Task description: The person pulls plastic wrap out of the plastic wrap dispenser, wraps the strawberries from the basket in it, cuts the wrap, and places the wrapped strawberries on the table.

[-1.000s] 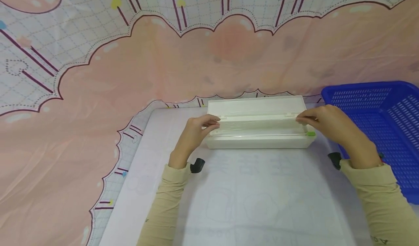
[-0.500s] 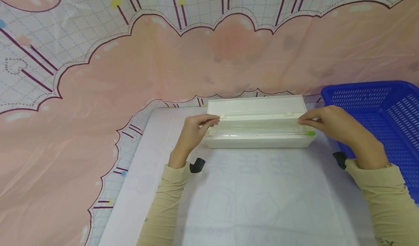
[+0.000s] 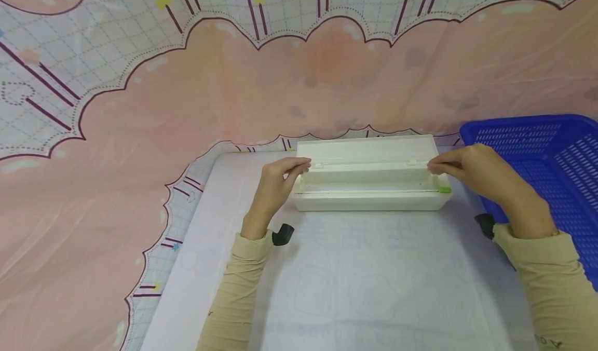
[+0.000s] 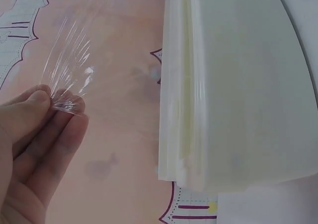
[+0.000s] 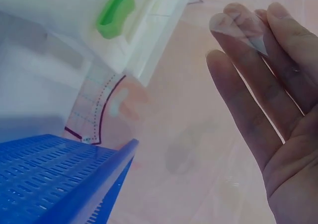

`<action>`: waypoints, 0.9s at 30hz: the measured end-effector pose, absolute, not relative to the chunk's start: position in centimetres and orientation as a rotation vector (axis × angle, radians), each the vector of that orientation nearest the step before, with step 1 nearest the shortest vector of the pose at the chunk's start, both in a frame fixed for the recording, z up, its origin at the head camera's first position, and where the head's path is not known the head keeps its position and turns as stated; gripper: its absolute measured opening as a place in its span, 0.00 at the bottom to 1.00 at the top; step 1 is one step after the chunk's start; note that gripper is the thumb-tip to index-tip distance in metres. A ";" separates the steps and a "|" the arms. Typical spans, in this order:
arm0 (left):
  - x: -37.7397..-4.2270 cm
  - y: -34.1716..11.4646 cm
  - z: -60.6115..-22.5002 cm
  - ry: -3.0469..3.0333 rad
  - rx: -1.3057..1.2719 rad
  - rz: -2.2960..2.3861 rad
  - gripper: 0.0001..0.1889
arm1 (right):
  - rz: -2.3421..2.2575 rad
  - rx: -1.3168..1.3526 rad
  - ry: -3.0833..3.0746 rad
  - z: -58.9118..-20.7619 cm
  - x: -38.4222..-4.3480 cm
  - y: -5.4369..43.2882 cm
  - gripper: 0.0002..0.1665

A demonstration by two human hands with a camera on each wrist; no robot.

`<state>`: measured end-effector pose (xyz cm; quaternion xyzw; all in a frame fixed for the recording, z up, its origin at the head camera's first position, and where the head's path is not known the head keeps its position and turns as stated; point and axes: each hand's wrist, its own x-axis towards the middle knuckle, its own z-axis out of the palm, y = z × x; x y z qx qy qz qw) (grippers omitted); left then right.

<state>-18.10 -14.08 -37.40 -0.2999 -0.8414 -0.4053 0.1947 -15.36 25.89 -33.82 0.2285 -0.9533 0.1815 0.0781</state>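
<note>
A white cling film dispenser (image 3: pixel 369 202) lies lengthwise across the table with its lid (image 3: pixel 366 152) tipped back. At the right end of its front edge sits a green slide cutter (image 3: pixel 444 190). My left hand (image 3: pixel 274 187) pinches one corner of clear cling film (image 4: pixel 69 75) between thumb and fingers, and the film is gathered into creases there. Beyond the dispenser's right end, my right hand (image 3: pixel 490 179) pinches the other side of the film, which covers some fingertips (image 5: pixel 226 25). Between the two hands the film is hard to see over the white box.
A blue perforated plastic basket (image 3: pixel 530 148) stands right of the dispenser, close to the right forearm. White sheeting (image 3: pixel 374 278) covers the table, and a pink patterned cloth (image 3: pixel 280 91) hangs behind and to the left.
Both hands have risen a little, still pinching the film. My right hand has also shifted slightly to the right. The dispenser and basket stay in place.
</note>
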 end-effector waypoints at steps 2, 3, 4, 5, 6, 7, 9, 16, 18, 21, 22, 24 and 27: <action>-18.0 -14.2 -37.3 -2.362 -0.848 -1.109 0.08 | 0.535 0.706 -2.828 -33.8 -15.5 25.9 0.09; -18.0 -14.3 -37.2 -2.362 -0.855 -1.091 0.08 | 0.533 0.712 -2.822 -33.7 -15.5 25.9 0.09; -18.0 -14.4 -37.2 -2.361 -0.863 -1.075 0.08 | 0.534 0.716 -2.821 -33.6 -15.6 25.9 0.10; -18.0 -14.5 -37.2 -2.360 -0.872 -1.060 0.07 | 0.530 0.716 -2.819 -33.6 -15.6 25.9 0.10; -18.0 -14.5 -37.1 -2.360 -0.878 -1.047 0.07 | 0.525 0.715 -2.817 -33.5 -15.6 25.9 0.10; -17.9 -14.6 -37.0 -2.358 -0.885 -1.037 0.07 | 0.521 0.712 -2.820 -33.4 -15.7 25.9 0.10; -17.9 -14.7 -36.9 -2.354 -0.882 -1.029 0.07 | 0.517 0.704 -2.827 -33.2 -15.7 25.8 0.11; -17.6 -14.9 -36.4 -2.339 -0.868 -1.048 0.09 | 0.531 0.639 -2.867 -32.7 -15.7 25.6 0.12; -17.6 -15.0 -36.3 -2.339 -0.863 -1.045 0.09 | 0.538 0.641 -2.860 -32.6 -15.8 25.6 0.11; -17.5 -15.1 -36.2 -2.339 -0.860 -1.052 0.09 | 0.530 0.659 -2.835 -32.6 -15.8 25.6 0.11; -17.5 -15.1 -36.1 -2.339 -0.859 -1.053 0.09 | 0.526 0.660 -2.832 -32.6 -15.8 25.7 0.11; -17.4 -15.1 -36.1 -2.335 -0.863 -1.058 0.09 | 0.523 0.658 -2.836 -32.6 -15.8 25.7 0.11; -17.4 -15.1 -36.0 -2.322 -0.865 -1.070 0.09 | 0.522 0.655 -2.838 -32.5 -15.7 25.8 0.11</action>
